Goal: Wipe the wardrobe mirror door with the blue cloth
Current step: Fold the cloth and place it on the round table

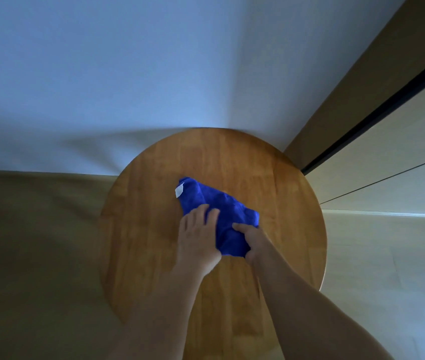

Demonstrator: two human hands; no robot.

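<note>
Both forearms reach out over the round wooden table point(154, 229), bare to the elbow and converging on the blue cloth point(221, 203), which lies crumpled near the middle of the tabletop. The left hand point(198, 237) lies palm down, its fingers point(212, 216) straight and close together, tips pressing on the cloth's left edge. The right hand point(251, 241) comes in from the right with the wrist turned; its fingers curl under the near end of the cloth and the thumb lies on top, pinching a fold. A white label point(179, 191) shows at the cloth's far left corner. Behind the table stands a pale wall point(128, 74).
</note>
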